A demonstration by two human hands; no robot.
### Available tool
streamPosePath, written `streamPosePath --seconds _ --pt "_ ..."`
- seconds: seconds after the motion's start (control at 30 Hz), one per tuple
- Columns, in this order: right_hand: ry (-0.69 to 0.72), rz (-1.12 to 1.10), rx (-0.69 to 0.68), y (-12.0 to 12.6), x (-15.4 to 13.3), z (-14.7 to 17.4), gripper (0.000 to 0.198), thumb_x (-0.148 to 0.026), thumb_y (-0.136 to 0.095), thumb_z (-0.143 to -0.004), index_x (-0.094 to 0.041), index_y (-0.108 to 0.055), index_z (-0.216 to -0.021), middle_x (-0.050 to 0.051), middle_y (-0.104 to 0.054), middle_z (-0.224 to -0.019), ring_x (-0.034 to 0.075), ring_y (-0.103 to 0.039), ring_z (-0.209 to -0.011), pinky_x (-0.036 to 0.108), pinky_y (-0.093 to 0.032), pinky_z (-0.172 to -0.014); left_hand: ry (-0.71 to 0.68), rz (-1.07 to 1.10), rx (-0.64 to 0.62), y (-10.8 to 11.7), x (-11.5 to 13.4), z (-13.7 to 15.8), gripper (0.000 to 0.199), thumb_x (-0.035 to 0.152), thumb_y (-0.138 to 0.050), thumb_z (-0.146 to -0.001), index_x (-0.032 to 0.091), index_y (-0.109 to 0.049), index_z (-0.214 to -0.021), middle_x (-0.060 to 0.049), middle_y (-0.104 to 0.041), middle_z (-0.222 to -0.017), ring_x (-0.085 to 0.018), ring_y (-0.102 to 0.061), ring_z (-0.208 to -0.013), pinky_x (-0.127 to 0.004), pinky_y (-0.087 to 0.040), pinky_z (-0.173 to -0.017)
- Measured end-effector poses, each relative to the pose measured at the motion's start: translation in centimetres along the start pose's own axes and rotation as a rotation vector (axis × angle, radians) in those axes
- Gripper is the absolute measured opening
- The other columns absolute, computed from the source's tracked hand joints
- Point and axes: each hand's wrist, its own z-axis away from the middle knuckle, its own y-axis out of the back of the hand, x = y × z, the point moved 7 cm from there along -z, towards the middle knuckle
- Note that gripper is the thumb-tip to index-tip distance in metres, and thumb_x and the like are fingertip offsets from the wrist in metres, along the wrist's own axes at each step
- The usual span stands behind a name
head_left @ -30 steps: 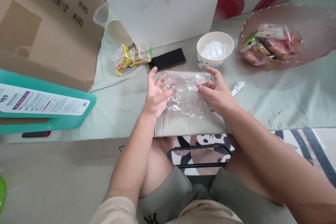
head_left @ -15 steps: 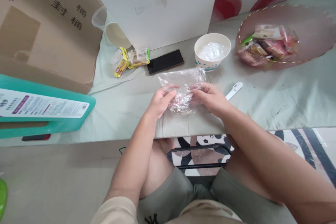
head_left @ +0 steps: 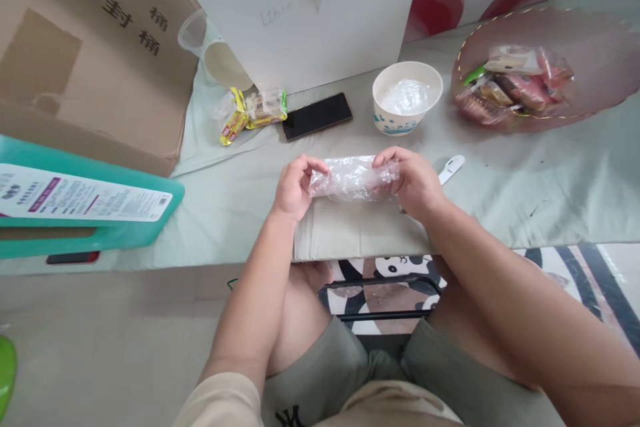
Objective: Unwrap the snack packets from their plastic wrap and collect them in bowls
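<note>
A clear, crinkled plastic bag (head_left: 353, 177), folded into a wide strip, stretches between my two hands above the cloth-covered table. My left hand (head_left: 296, 185) grips its left end, with the index finger along the top edge. At the other end my right hand (head_left: 416, 180) is closed on the plastic between thumb and fingers. Just right of that hand lies a white handle-shaped object (head_left: 451, 169), partly hidden by the hand. Beyond the bag stands a paper bowl (head_left: 400, 121) with more clear plastic (head_left: 407, 97) in it.
A phone (head_left: 318, 117) and yellow snack packets (head_left: 250, 112) lie behind my hands. On the right, a pink scalloped bowl (head_left: 595, 73) holds wrapped snacks. A cardboard box (head_left: 100, 80), a teal jug (head_left: 160, 230) and a white box (head_left: 310, 20) stand at the left and back.
The plastic bag was a taller, loose sheet and is now folded down into a narrow strip. My hands have moved apart to its two ends.
</note>
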Motion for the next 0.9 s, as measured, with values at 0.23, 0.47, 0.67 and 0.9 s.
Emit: streamPosePath --seconds 0.23,0.47,0.67,0.9 --pt "0.032 0.101 0.146 0.7 -0.2 0.1 0.047 -0.024 -0.077 -0.061 -0.028 -0.051 -0.099 -0.004 -0.056 -0.088 0.009 -0.046 -0.059 0.025 -0.039 -0.054 -0.09 -0.181 -0.001 -0.2 -0.1 0.1 0.04 0.02 -0.081 -0.059 0.02 -0.062 -0.095 0.0 -0.061 -0.099 -0.007 -0.058 -0.066 -0.02 -0.052 -0.059" --pt "-0.108 0.06 -0.003 -0.8 1.1 0.0 0.038 -0.039 -0.08 -0.061 -0.021 -0.058 -0.085 -0.002 -0.059 -0.076 0.014 -0.052 -0.069 0.029 -0.039 -0.064 -0.349 -0.431 0.005 -0.1 0.0 -0.3 0.05 0.022 -0.075 -0.069 0.027 -0.056 -0.116 -0.005 -0.059 -0.119 -0.015 -0.065 -0.094 -0.029 -0.056 -0.081" --pt "-0.034 0.223 0.096 -0.6 0.2 0.9 0.029 -0.038 -0.074 -0.069 -0.022 -0.049 -0.072 -0.005 -0.05 -0.064 0.011 -0.041 -0.06 0.027 -0.03 -0.059 -0.785 -0.679 0.254 -1.6 2.1 2.8 0.022 0.033 -0.063 -0.089 0.021 -0.062 -0.108 -0.009 -0.065 -0.118 -0.024 -0.06 -0.121 -0.043 -0.045 -0.11" --pt "-0.004 -0.038 -0.069 -2.4 0.9 0.8 0.029 -0.041 -0.074 -0.074 -0.022 -0.055 -0.083 -0.002 -0.058 -0.081 0.013 -0.051 -0.07 0.029 -0.04 -0.067 -0.197 -0.271 -0.225 -5.3 -2.7 1.8 0.051 0.053 -0.07 -0.086 0.022 -0.064 -0.126 -0.01 -0.072 -0.125 -0.024 -0.068 -0.113 -0.035 -0.055 -0.095"
